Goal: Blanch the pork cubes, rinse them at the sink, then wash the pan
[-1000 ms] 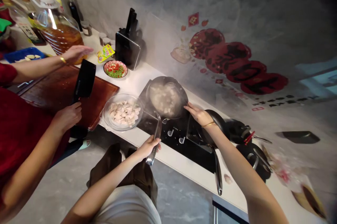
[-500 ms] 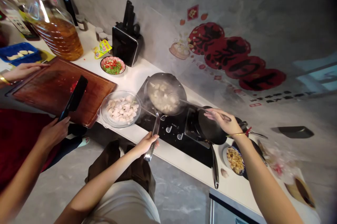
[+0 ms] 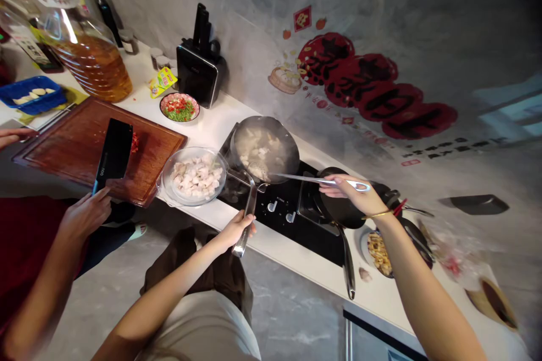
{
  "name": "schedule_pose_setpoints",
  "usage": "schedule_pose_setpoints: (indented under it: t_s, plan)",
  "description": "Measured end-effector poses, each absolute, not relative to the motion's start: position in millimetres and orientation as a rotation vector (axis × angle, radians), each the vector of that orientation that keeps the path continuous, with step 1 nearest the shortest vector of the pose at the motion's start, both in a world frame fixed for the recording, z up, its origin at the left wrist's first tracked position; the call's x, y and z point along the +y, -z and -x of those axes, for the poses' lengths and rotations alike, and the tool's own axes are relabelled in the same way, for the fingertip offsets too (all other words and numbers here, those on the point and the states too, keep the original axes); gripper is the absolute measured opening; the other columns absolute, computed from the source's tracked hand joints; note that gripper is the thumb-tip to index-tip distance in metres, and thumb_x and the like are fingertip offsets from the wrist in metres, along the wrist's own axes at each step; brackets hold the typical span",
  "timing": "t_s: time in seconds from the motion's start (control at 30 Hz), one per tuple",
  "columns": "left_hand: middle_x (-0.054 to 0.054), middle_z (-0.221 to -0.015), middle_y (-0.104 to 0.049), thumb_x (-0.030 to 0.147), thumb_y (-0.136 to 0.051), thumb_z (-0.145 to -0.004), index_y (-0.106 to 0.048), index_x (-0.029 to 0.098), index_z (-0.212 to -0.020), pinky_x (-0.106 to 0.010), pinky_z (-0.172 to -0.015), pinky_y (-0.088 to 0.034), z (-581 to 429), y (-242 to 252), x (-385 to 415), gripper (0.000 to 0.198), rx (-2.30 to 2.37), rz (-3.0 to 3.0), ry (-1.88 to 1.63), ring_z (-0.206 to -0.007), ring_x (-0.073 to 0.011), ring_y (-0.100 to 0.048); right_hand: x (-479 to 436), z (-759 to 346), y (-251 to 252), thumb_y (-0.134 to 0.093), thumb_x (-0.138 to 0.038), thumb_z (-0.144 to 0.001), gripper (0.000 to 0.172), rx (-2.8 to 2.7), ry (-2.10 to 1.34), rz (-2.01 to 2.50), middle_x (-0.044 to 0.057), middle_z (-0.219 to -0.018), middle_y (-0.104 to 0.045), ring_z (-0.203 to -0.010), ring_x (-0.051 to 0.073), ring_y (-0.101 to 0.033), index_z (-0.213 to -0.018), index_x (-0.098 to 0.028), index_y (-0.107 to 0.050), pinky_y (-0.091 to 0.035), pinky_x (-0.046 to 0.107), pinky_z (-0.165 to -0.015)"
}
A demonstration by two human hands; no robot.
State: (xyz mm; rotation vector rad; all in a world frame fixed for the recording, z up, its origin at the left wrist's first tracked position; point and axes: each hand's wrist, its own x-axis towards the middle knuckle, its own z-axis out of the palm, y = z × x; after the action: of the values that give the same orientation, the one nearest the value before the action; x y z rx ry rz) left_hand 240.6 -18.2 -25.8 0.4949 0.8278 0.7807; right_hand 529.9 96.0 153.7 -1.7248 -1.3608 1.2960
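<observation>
My left hand (image 3: 236, 232) is closed round the metal handle of a wok (image 3: 290, 149) on the left burner. Pale chunks of food (image 3: 259, 145) lie in cloudy, steaming liquid inside it. In my right hand (image 3: 352, 192) is the long metal handle of a skimmer (image 3: 296, 178). Its head dips into the wok near the front rim, partly covered by liquid and food. Left of the wok stands a clear glass bowl (image 3: 164, 175) of pale, raw-looking meat pieces. A second, dark pan (image 3: 342, 205) sits on the right burner under my right hand.
At left, a co-worker's hand (image 3: 87, 214) holds a black cleaver (image 3: 113, 149) over a wooden cutting board (image 3: 76, 140). Behind are a large oil jug (image 3: 91, 61), a bowl of chopped peppers (image 3: 180, 108) and a knife block (image 3: 197, 75). A bowl of brownish food (image 3: 379, 252) stands right.
The skimmer's head has moved toward the wok's front rim, and its handle has turned. My left hand stays on the wok handle. The co-worker's cleaver has shifted left, and their other hand has drawn back.
</observation>
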Motion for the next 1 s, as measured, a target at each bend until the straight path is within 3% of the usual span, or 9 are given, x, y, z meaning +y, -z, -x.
schedule_pose_setpoints:
  t_s: [0.2, 0.43, 0.63, 0.73, 0.83, 1.0]
  plan:
    - [-0.001, -0.064, -0.062, 0.051, -0.066, -0.078, -0.057, 0.018, -0.089, -0.027, -0.059, -0.045, -236.8, 17.0, -20.0, 0.036, 0.844, -0.434, -0.824, -0.057, -0.0137, -0.059, 115.1, -526.1, -154.1, -0.062, -0.025, -0.086, 0.016, -1.084, -1.259, 1.816, 0.013, -0.073, -0.073, -0.070, 0.026, -0.073, -0.088, -0.010, -0.069, -0.061, 0.030, -0.064]
    - [0.003, -0.077, -0.063, 0.044, -0.054, -0.089, -0.057, 0.034, -0.101, -0.032, -0.068, -0.055, -227.9, 2.5, -22.4, 0.016, 0.868, -0.349, -0.898, -0.081, -0.0165, -0.065, 134.3, -531.2, -157.3, -0.052, -0.015, -0.089, 0.018, -0.987, -1.265, 1.887, 0.016, -0.070, -0.073, -0.071, 0.023, -0.073, -0.083, -0.009, -0.068, -0.060, 0.027, -0.066]
    - [-0.009, -0.119, -0.058, 0.035, -0.056, -0.091, -0.056, 0.017, -0.119, -0.040, -0.084, -0.053, -239.4, 10.5, -18.3, 0.033, 0.849, -0.351, -0.816, -0.101, -0.0200, -0.060, 140.2, -522.8, -166.9, -0.044, -0.009, -0.092, 0.023, -0.793, -1.276, 1.963, 0.019, -0.071, -0.072, -0.070, 0.021, -0.073, -0.086, -0.006, -0.066, -0.059, 0.023, -0.065]
    - [-0.007, -0.094, -0.065, 0.039, -0.058, -0.089, -0.059, 0.013, -0.105, -0.032, -0.073, -0.052, -242.4, 18.6, -16.9, 0.031, 0.844, -0.373, -0.787, -0.079, -0.0151, -0.062, 140.8, -514.7, -175.8, -0.042, -0.007, -0.092, 0.024, -0.802, -1.245, 1.962, 0.019, -0.068, -0.072, -0.067, 0.021, -0.073, -0.083, -0.005, -0.065, -0.059, 0.022, -0.062]
    - [0.000, -0.063, -0.061, 0.052, -0.063, -0.080, -0.056, 0.014, -0.088, -0.025, -0.060, -0.044, -242.6, 23.4, -16.9, 0.040, 0.823, -0.429, -0.796, -0.054, -0.0102, -0.054, 140.7, -506.9, -187.6, -0.041, -0.004, -0.091, 0.025, -0.919, -1.196, 1.910, 0.019, -0.067, -0.071, -0.066, 0.021, -0.073, -0.082, -0.004, -0.064, -0.060, 0.022, -0.062]
    - [0.001, -0.062, -0.061, 0.063, -0.065, -0.070, -0.053, 0.016, -0.087, -0.026, -0.060, -0.041, -241.6, 23.1, -17.1, 0.052, 0.793, -0.451, -0.817, -0.054, -0.0105, -0.054, 146.0, -498.8, -204.6, -0.040, -0.005, -0.091, 0.026, -0.923, -1.142, 1.931, 0.019, -0.064, -0.070, -0.064, 0.021, -0.073, -0.080, -0.005, -0.064, -0.061, 0.022, -0.060]
